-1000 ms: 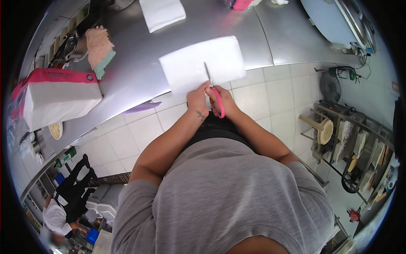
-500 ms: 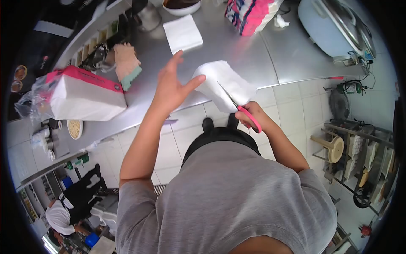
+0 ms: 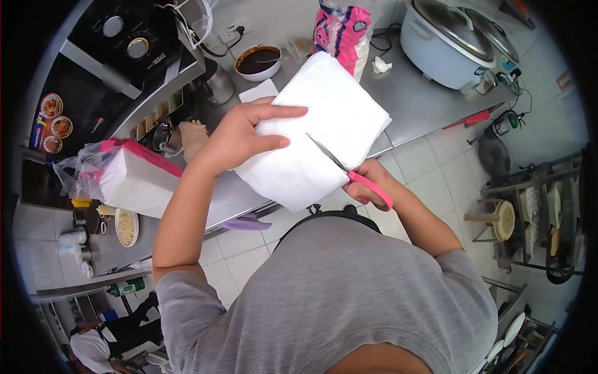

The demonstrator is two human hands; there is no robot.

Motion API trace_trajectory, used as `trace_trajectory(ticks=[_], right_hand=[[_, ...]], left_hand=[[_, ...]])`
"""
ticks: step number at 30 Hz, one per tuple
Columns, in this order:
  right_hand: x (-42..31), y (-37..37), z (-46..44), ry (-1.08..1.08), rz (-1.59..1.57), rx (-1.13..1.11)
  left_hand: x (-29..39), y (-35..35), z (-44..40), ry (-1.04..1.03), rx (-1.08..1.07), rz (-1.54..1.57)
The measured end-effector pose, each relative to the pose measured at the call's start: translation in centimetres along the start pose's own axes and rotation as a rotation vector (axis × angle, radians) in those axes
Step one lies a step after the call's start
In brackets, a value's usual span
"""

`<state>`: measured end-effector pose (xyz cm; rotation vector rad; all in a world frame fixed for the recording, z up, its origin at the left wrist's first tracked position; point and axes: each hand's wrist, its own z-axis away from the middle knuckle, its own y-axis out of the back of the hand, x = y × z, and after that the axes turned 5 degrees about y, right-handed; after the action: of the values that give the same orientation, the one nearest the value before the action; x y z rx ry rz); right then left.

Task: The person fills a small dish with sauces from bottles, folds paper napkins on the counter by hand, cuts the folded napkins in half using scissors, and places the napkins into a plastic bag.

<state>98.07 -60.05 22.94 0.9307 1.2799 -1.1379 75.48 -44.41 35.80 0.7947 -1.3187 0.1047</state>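
A stack of white paper towels (image 3: 324, 93) is held up above the counter's front edge. My left hand (image 3: 246, 134) lies against its left side, with thumb and index finger stretched out and apart. My right hand (image 3: 374, 181) grips a pair of scissors (image 3: 374, 190) with pink handles. Their dark blades point up and left across the face of the towels and look nearly closed. The right fingers also touch the towels' lower right edge, partly hidden from view. Behind the stack, another folded white sheet (image 3: 258, 91) shows on the counter.
An opened towel pack (image 3: 137, 181) stands left, near a dish of pale food (image 3: 127, 227). At the back are a bowl of dark sauce (image 3: 258, 65), a pink-and-white bag (image 3: 341, 37) and a large cooker (image 3: 436, 47). A co-worker (image 3: 93, 349) is at lower left.
My left hand has come onto the towels, which were apart from it before. The stack is raised and now faces me flatter and wider. The right hand still holds the scissors.
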Motion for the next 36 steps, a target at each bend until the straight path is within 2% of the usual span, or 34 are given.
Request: trace_trajectory(ticks=[5,8,10,12,16,21,24,30,33,36], right_hand=[[-1.7,-2.0,-0.4,0.051,0.091,0.051],[-1.4,-2.0,-1.3,0.021,0.053,-0.051],[-1.1,-2.9,-1.8,0.133,0.095,0.022],[-1.1,-4.0,-3.2,0.241,0.133,0.048],[-1.3,-5.4,-6.8,0.285,0.149,-0.101],[-0.2,-6.4,-9.6,0.248,0.138,-0.307],[0.2,-6.5,-10.4,0.230,0.143,-0.427],[-0.1,-4.3,-13.4,0.238,0.149,-0.705],[-0.4,-1.8,-15.1,0.260,0.164,-0.852],[-2.4,0.9,-15.4,0.304,0.171,-0.957]], left_hand=[[0.9,0.9,1.2,-0.047,0.011,-0.029],[0.9,1.3,2.1,-0.072,0.033,-0.030],[0.8,1.5,2.6,-0.112,0.034,-0.046],[1.1,2.0,3.6,-0.079,0.025,-0.196],[0.3,3.0,7.0,-0.142,0.107,-0.220],[0.8,2.8,12.2,-0.001,0.276,-0.067],[1.6,1.8,14.7,0.065,0.417,-0.144],[2.9,-0.5,14.2,0.181,0.667,-0.289],[3.5,-2.7,11.7,0.334,0.735,-0.170],[3.4,-5.8,8.8,0.321,0.821,-0.164]])
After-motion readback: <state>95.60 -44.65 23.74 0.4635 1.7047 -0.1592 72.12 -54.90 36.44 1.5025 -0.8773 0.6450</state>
